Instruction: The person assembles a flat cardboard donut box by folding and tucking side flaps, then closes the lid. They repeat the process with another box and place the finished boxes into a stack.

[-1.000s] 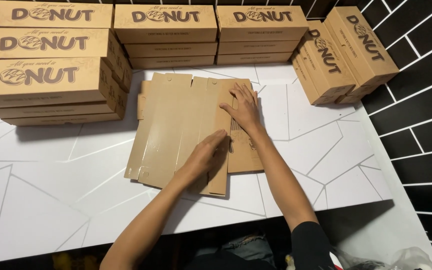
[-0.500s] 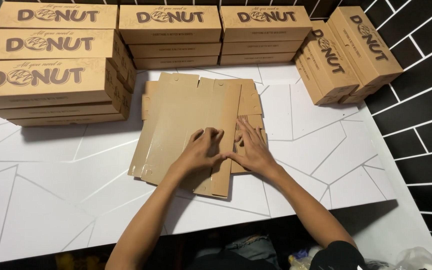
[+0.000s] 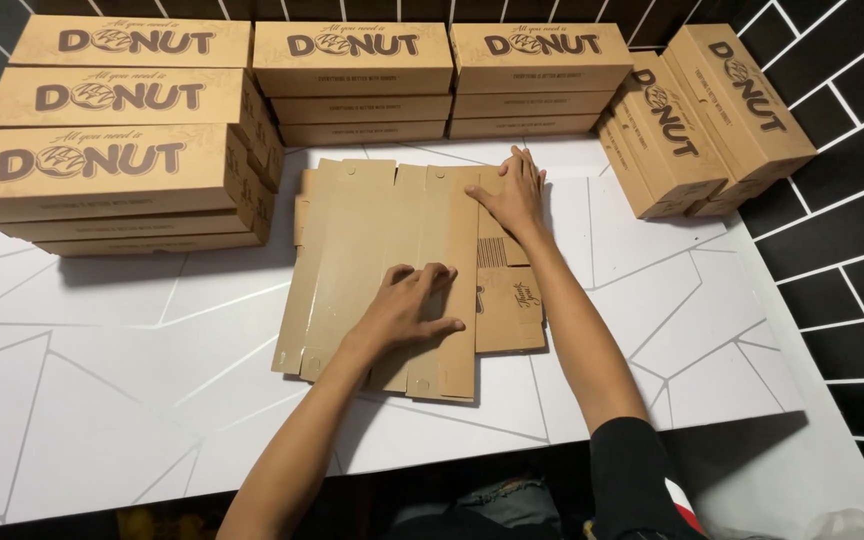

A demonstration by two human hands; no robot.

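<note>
Standing at far left: stacked brown boxes (image 3: 112, 170), on the white table (image 3: 102, 380). Lying flat at the table's middle: unfolded cardboard blank (image 3: 372, 250). Pressing down on its near half: left hand (image 3: 407, 310), fingers curled, thumb out, pinching nothing. Flattening the far edge: right hand (image 3: 514, 195), fingers spread, possibly holding down a crease. Leaning at right: more boxes (image 3: 702, 115).

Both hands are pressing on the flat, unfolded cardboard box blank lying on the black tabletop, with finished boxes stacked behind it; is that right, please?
Not quite: the tabletop is white with thin grey lines, not black, as the head view shows. The rest holds: the left hand and right hand press on the flat cardboard box blank, with finished boxes stacked behind.
</note>
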